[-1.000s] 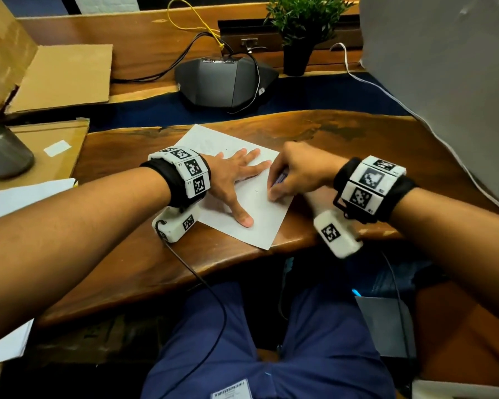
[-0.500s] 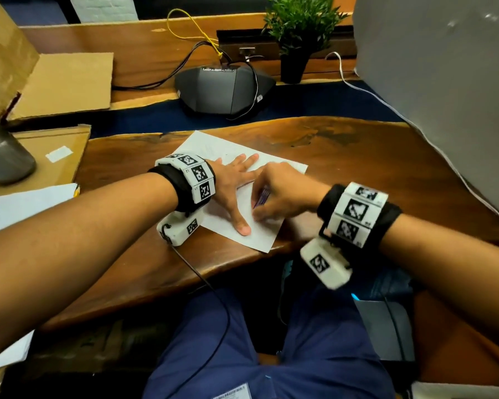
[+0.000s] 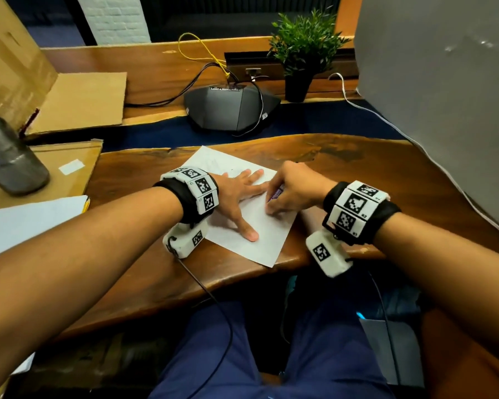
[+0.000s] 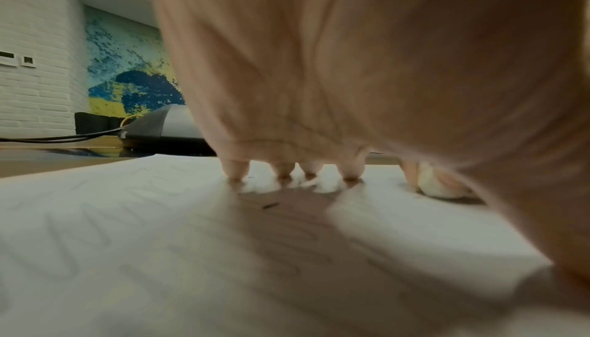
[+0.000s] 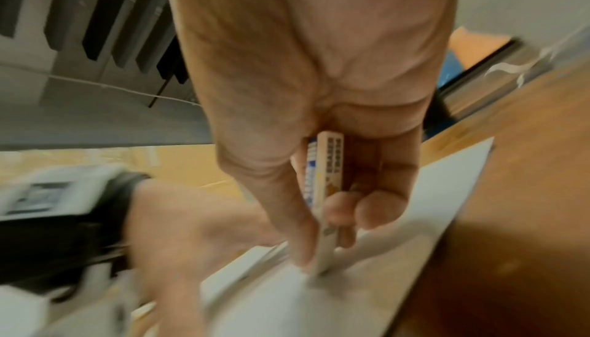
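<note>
Where the eraser [image 5: 328,186] sat: tip down on the paper [image 3: 260,237], pinched between thumb and fingers by the right hand [image 3: 297,188].
Eraser: slim rectangular block, blue-and-white sleeve, print blurred, seemingly "ERASER".
Left hand [image 3: 236,194]: flat, fingers spread, pressed the paper down.
Paper: smooth white rectangle, faint pencil marks, lay on glossy live-edge wooden table [image 3: 357,168].
</note>
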The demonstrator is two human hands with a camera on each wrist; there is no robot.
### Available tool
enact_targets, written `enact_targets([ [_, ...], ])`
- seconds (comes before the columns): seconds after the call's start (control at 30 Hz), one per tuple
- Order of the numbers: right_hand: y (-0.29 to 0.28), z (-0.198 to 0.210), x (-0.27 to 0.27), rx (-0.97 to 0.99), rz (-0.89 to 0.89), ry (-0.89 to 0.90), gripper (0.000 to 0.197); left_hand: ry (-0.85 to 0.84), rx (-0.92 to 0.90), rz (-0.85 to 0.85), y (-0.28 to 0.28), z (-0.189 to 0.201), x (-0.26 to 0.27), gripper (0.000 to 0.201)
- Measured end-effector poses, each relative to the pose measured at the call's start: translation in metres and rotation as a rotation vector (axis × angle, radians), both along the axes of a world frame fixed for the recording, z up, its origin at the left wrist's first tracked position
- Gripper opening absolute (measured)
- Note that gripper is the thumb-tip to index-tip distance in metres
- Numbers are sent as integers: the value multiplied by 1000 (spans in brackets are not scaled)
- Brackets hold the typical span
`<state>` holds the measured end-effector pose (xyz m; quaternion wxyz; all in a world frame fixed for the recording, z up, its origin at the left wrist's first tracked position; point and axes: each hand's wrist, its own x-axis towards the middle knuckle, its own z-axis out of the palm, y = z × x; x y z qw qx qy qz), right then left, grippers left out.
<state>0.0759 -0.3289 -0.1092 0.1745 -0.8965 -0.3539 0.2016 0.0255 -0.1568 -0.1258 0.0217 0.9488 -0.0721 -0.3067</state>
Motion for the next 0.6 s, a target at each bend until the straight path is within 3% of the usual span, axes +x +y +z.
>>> enact_targets([
  [0.17, -18, -2, 18, -41, -36, 59, 13, -7, -86, 19, 24, 0, -3, 121],
  [0.33, -20, 3, 31, -59, -61, -74, 13, -25, -68, 28, 20, -3, -4, 114],
  [0.43, -14, 2, 24, -54, -5, -155, 12, -26, -45, 29, 13, -1, -3, 111],
  [0.6, -7, -3, 5, -32, 101, -105, 16, -78, -8, -12, 6, -3, -3, 121],
])
